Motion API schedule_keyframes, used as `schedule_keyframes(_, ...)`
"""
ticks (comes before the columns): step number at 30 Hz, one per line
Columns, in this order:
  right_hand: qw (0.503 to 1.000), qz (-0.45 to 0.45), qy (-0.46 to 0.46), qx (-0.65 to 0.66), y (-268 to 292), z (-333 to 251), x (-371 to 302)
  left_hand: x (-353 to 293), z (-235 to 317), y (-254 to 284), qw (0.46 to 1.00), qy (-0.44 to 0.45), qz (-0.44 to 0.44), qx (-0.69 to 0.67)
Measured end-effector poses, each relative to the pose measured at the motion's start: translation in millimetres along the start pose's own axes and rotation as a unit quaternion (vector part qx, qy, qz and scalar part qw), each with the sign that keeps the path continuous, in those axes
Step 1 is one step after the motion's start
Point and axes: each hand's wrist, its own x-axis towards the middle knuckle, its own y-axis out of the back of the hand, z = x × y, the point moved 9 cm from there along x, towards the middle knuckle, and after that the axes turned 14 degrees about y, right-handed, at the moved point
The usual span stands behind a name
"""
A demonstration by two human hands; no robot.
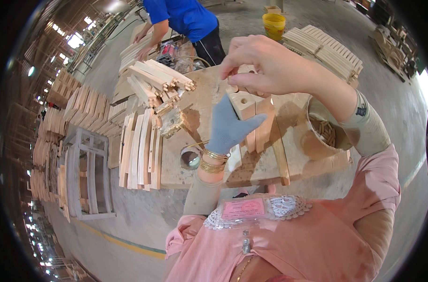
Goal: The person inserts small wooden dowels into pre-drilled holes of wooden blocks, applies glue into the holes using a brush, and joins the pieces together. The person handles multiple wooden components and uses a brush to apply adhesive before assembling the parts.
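A: Where is the drilled wooden block [246,111]?

B: Above the desk [176,174], beneath the right hand [270,69] and in the grasp of the left hand [229,126], whose grey-blue glove wraps its left side, thumb stretched across toward the right.

A: And its long axis?

B: In this view it runs from the drilled end, presented to the bare fingers, down toward the wearer's body. Whether it stands plumb or leans is hard to tell.

A: What matters most here?

B: By my reading, the line between fingertips and hole [244,100]. The opening sits just below the right hand's bent fingers, which are drawn together; whether they pinch anything small cannot be told.

A: Which hand is nearer the loose wooden pegs [324,132]?

B: The right. They lie in a round tub [308,143] at the desk's right, near that forearm and well apart from the block. A narrow wooden strip [280,160] lies between block and tub, its length pointing toward the wearer.
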Motion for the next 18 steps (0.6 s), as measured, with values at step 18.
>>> schedule_keyframes(18, 0.997, -0.017, 0.054, -0.060, -7, -12, -4, 3, 5, -4, 0.997, -0.038, 0.030, 0.066)
